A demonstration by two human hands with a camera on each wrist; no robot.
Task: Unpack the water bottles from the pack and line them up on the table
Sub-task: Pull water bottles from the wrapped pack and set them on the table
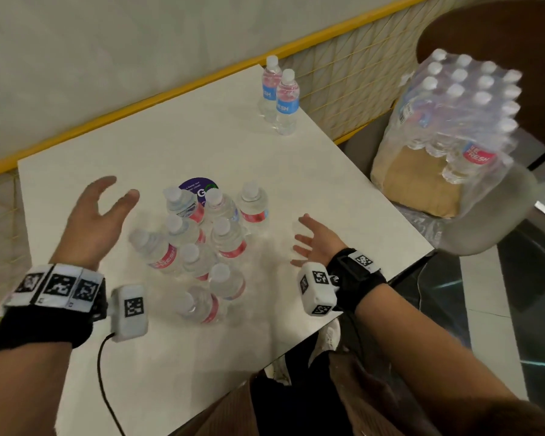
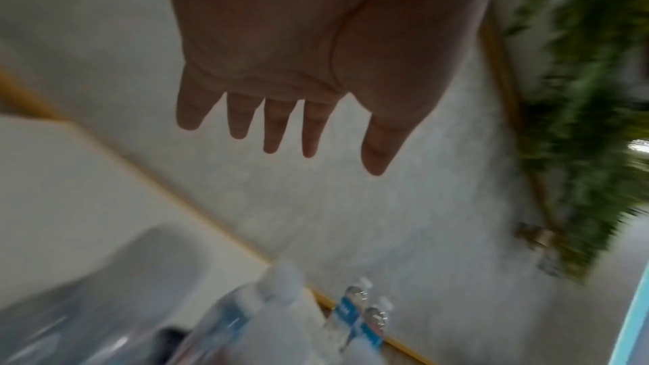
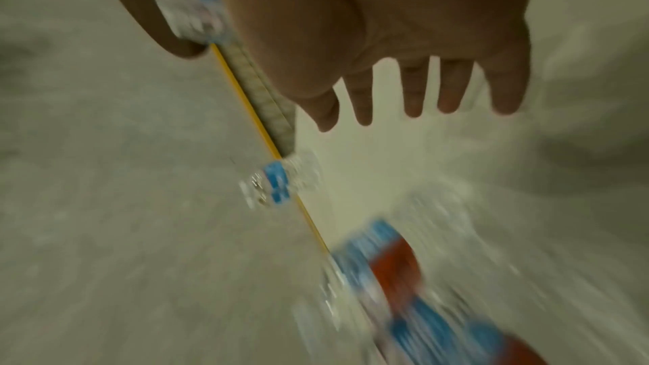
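Several small water bottles [image 1: 208,237] with red labels stand bunched in the middle of the white table [image 1: 170,143]; some lean. Two taller blue-labelled bottles [image 1: 280,96] stand at the table's far corner, also seen as blue-labelled bottles [image 2: 358,312] in the left wrist view. My left hand [image 1: 98,215] hovers left of the bunch, fingers spread and holding nothing [image 2: 281,121]. My right hand [image 1: 312,240] hovers right of the bunch, fingers [image 3: 414,93] straight and empty. A shrink-wrapped pack of bottles [image 1: 453,121] sits on a chair to the right.
A yellow-framed mesh railing [image 1: 343,73] runs behind the table. A purple round sticker [image 1: 199,185] shows behind the bunch. A brown chair back [image 1: 501,36] stands behind the pack. A black cable [image 1: 103,372] hangs from my left wrist. Green foliage [image 2: 579,93] is blurred.
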